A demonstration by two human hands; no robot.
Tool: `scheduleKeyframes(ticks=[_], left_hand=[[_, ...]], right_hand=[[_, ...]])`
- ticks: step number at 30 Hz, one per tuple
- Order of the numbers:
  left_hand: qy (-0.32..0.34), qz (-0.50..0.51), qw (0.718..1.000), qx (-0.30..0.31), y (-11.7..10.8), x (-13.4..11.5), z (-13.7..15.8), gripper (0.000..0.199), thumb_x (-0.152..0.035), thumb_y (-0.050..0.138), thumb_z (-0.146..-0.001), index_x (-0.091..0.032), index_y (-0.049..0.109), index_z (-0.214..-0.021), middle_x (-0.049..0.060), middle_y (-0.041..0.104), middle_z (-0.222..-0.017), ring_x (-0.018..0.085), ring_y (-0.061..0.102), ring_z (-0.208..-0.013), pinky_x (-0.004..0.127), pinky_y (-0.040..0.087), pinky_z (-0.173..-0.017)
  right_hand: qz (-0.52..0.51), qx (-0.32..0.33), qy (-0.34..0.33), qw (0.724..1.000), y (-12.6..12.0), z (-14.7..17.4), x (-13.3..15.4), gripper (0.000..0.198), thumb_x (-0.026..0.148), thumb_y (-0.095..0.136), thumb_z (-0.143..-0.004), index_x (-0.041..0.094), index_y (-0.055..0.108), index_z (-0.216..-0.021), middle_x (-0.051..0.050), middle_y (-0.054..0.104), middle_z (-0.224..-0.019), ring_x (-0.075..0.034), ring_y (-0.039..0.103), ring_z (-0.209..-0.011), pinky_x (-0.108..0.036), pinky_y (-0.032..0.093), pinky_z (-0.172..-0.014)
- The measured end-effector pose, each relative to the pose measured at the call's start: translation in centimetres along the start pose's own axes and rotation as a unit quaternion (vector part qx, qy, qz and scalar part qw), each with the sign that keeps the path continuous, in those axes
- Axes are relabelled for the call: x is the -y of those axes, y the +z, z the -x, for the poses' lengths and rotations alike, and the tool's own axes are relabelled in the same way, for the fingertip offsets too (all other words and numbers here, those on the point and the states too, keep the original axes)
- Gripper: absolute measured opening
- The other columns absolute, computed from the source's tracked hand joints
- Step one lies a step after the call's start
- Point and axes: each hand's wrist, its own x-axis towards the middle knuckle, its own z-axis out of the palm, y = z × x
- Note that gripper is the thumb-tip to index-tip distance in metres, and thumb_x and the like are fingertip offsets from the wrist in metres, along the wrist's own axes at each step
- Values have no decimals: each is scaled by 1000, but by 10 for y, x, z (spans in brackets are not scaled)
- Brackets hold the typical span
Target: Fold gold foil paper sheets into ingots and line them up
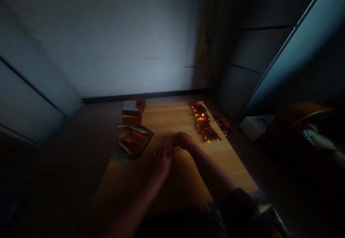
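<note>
Over the middle of the wooden table, both hands meet at a small copper-orange piece [169, 147], perhaps foil or film; the dim light blurs its details. My left hand [161, 161] has its fingers bent onto the near side of this piece, close to the tabletop. My right hand [184, 141] is closed in a pinch at the piece's right edge, where a thin pale edge shows. Stacked copper-coloured sheets [136, 141] with white edges lie left of my hands. To the right runs a row of shiny folded copper-coloured pieces [203, 122].
The wooden table [167, 117] stands before a pale wall [134, 44]. More sheets [132, 106] lie at its far left corner. Beyond the right edge sits a heap of shiny copper-coloured pieces [223, 125], with a white box [256, 126] farther right.
</note>
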Motion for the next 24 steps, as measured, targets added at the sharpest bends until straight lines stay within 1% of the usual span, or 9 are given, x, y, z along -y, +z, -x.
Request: scheduleKeyframes(ticks=[4, 7, 11, 14, 16, 18, 21, 24], left_hand=[[-3, 4, 1000, -5, 5, 0, 0, 50, -10, 39, -87, -33, 49, -131, 11, 58, -106, 24, 53, -99, 45, 40, -91], [-13, 11, 1000, -8, 6, -1, 0, 50, -9, 39, -87, -33, 51, -129, 11, 58, -108, 24, 53, -101, 46, 39, -93], [-24, 41, 999, -19, 5, -3, 0, 35, -18, 43, -88, -30, 62, -115, 11, 57, -114, 25, 52, -105, 48, 37, -94], [-34, 66, 997, -34, 5, 2, -4, 24, -28, 47, -88, -26, 67, -101, 11, 59, -117, 26, 52, -106, 49, 36, -94], [-46, 85, 994, -46, 6, 7, -10, 21, -31, 48, -87, -26, 68, -93, 9, 60, -119, 27, 52, -109, 49, 37, -93], [-48, 111, 991, -60, 7, 12, -17, 19, -30, 49, -87, -24, 67, -86, 7, 61, -120, 25, 53, -110, 45, 38, -92], [-51, 158, 982, -88, 9, 16, -26, 14, -24, 53, -83, -22, 65, -76, 4, 64, -117, 21, 55, -109, 38, 40, -91], [-47, 197, 973, -106, 13, 18, -30, 12, -18, 54, -81, -20, 61, -71, 4, 67, -113, 20, 58, -105, 37, 40, -91]], right_hand=[[-42, 6, -21, 999, 3, -2, -7, 25, 45, 65, -77, 22, 68, -88, -1, 68, -86, -13, 61, -75, -19, 37, -57], [-46, -18, -29, 998, 4, 0, -9, 23, 41, 60, -83, 21, 67, -92, -2, 67, -89, -13, 59, -76, -20, 37, -59], [-4, -70, -67, 995, 3, 9, -13, 21, 32, 50, -91, 20, 67, -95, -6, 64, -100, -14, 57, -86, -22, 39, -70], [39, -67, -111, 991, 5, 24, -15, 22, 30, 48, -92, 21, 68, -92, -7, 63, -103, -17, 53, -95, -25, 38, -80], [51, -75, -105, 990, 9, 36, -13, 22, 33, 48, -93, 22, 67, -97, -7, 61, -109, -19, 50, -99, -29, 37, -82], [58, -92, -104, 989, 15, 48, -9, 24, 36, 47, -93, 24, 65, -102, -6, 60, -112, -21, 48, -101, -32, 36, -83], [60, -115, -94, 987, 26, 65, 1, 25, 35, 46, -93, 22, 64, -104, -7, 61, -109, -22, 47, -101, -34, 35, -84], [48, -136, -101, 984, 37, 79, 11, 23, 33, 46, -93, 23, 63, -106, -7, 60, -113, -22, 47, -102, -34, 33, -84]])
